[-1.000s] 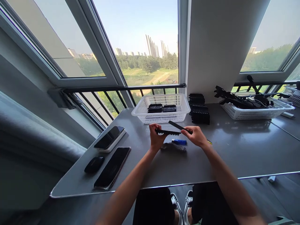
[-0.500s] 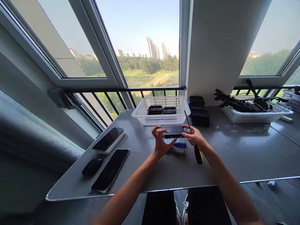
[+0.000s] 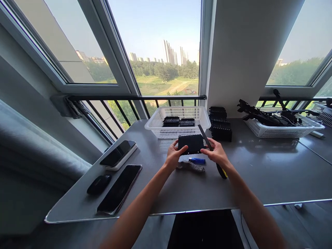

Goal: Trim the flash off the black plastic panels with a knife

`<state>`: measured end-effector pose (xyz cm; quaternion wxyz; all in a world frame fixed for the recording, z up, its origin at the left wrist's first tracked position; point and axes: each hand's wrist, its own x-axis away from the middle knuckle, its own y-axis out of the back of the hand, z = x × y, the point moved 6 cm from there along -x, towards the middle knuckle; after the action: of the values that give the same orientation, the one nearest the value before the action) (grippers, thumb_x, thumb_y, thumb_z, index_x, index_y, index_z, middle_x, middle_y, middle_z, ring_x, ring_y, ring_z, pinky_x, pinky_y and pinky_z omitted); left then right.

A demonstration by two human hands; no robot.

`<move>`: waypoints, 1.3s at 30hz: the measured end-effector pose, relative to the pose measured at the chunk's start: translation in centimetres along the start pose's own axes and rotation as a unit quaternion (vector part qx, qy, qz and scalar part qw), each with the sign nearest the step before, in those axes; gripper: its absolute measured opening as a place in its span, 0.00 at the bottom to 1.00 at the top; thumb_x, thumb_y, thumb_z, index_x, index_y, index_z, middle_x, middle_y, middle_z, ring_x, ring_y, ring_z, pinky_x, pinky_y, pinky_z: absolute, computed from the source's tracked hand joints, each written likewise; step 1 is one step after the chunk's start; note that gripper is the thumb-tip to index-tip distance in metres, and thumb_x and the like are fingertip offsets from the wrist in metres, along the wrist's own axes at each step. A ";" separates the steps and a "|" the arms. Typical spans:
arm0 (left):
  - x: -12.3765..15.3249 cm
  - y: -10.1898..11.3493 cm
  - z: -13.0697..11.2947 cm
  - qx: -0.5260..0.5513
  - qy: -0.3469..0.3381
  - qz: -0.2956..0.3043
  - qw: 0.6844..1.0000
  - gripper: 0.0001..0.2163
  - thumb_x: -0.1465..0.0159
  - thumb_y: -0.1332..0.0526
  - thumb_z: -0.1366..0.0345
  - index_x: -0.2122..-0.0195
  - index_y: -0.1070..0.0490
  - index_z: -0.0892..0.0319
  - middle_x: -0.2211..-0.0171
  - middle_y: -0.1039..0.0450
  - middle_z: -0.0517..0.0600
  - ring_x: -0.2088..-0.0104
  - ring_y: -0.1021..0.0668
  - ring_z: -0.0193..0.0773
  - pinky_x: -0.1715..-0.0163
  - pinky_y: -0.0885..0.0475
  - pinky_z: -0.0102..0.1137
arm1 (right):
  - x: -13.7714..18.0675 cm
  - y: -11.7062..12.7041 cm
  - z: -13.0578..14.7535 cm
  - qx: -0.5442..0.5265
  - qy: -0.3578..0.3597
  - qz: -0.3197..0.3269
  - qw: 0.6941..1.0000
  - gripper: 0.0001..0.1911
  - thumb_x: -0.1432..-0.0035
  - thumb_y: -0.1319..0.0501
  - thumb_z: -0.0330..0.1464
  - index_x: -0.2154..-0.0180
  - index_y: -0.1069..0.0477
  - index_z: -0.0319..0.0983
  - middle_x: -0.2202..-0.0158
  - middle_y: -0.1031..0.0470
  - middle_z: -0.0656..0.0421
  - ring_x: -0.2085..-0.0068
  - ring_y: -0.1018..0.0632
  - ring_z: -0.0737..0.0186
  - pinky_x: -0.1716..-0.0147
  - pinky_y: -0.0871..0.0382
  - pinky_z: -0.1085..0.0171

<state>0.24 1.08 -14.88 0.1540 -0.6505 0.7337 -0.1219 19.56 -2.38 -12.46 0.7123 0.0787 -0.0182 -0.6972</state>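
My left hand (image 3: 174, 152) grips the left edge of a flat black rectangular plastic part (image 3: 191, 144), thumb on its near face. At the part's right edge, my right hand (image 3: 215, 151) pinches it while also holding a flat file (image 3: 204, 135). The file's blade slants up to the left past the part, and its black and yellow handle (image 3: 221, 171) sticks out below the hand. On the table beneath the part lie a blue object (image 3: 197, 160), perhaps a lighter, and a crumpled grey strip (image 3: 190, 166) like cloth.
A white basket (image 3: 178, 132) with black ridged parts stands behind my hands. Stacked black parts (image 3: 220, 131) sit right of it. Further right is a basket (image 3: 285, 131) of black gear and cables. Two phones (image 3: 119, 190) (image 3: 118, 154) and a black case (image 3: 99, 184) lie left.
The black part has been tilted so its broad face now turns toward me. My left fingers have moved behind it, with the thumb in front. The file stays in my right hand, its flat side showing.
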 end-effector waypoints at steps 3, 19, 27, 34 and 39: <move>-0.1 0.3 -0.4 -0.042 -0.020 0.007 0.999 0.31 0.58 0.25 0.64 0.54 0.37 0.56 0.70 0.22 0.46 0.70 0.20 0.39 0.65 0.26 0.35 | 0.1 0.4 0.6 0.075 0.048 -0.021 0.996 0.26 0.50 0.35 0.49 0.53 0.28 0.40 0.63 0.24 0.57 0.80 0.33 0.70 0.81 0.40 0.67; 0.5 0.1 -2.8 -0.306 -0.194 0.053 0.931 0.15 0.50 0.36 0.71 0.60 0.33 0.56 0.68 0.33 0.44 0.68 0.30 0.33 0.65 0.32 0.28 | 1.4 0.7 3.2 0.403 0.203 -0.006 0.892 0.27 0.33 0.53 0.46 0.78 0.34 0.39 0.79 0.31 0.60 0.77 0.34 0.66 0.74 0.51 0.65; 0.9 -0.5 -2.4 -0.319 -0.210 0.080 0.921 0.12 0.47 0.37 0.71 0.62 0.33 0.56 0.69 0.32 0.44 0.68 0.30 0.34 0.64 0.33 0.28 | 1.5 0.3 3.2 0.455 0.182 0.008 0.872 0.28 0.34 0.54 0.48 0.76 0.28 0.40 0.77 0.25 0.56 0.75 0.29 0.63 0.74 0.50 0.65; 0.5 0.0 -2.4 -0.295 -0.200 0.060 0.932 0.13 0.50 0.36 0.70 0.63 0.33 0.56 0.70 0.33 0.44 0.68 0.30 0.34 0.65 0.33 0.28 | 1.2 1.7 2.9 0.448 0.165 0.013 0.879 0.28 0.35 0.53 0.49 0.74 0.25 0.40 0.77 0.25 0.56 0.76 0.30 0.63 0.75 0.51 0.65; 0.8 -0.5 -2.4 -0.331 -0.211 0.079 0.916 0.11 0.48 0.36 0.70 0.63 0.33 0.56 0.70 0.32 0.44 0.69 0.30 0.34 0.64 0.33 0.29 | 1.3 0.7 2.9 0.449 0.183 0.020 0.874 0.29 0.34 0.53 0.49 0.75 0.25 0.39 0.78 0.26 0.56 0.76 0.31 0.64 0.75 0.51 0.65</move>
<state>-0.32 0.14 -12.56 0.0900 -0.6148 0.7315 0.2807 19.91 -3.94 -9.60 0.6047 0.5159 -0.2008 -0.5725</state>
